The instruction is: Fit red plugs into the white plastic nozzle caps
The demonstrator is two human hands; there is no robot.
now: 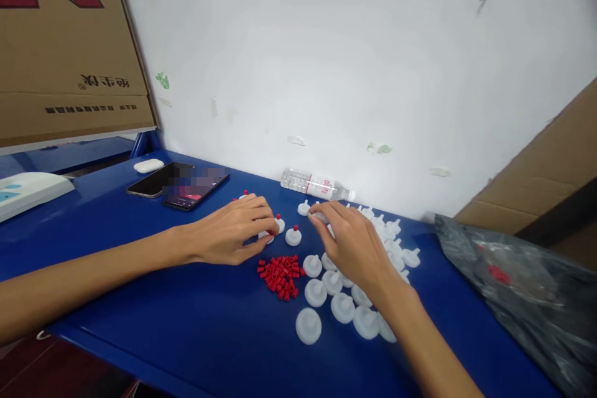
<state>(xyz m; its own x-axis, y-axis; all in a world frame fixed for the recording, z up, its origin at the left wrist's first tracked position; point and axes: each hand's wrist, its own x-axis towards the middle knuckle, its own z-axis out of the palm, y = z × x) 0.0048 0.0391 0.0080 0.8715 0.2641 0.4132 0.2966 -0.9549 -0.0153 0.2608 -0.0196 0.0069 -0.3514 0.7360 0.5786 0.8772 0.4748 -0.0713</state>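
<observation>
On the blue table [196,317] lie several white round plastic caps [326,298] and a small heap of red plastic plugs [281,275]. My left hand [233,233] rests palm down with its fingers pinched on a white cap with a red plug [269,234]. To its right stand finished caps with red tips [293,235]. My right hand [354,245] reaches over the white caps, its fingertips pinched on one white cap [319,216]. More white caps [396,242] lie behind that hand.
A clear water bottle [318,185] lies against the white wall. Two phones [180,184] and a white earbud case [148,165] lie at the back left. A cardboard box [65,43] stands left; a dark plastic bag [517,286] lies right, with cardboard behind it.
</observation>
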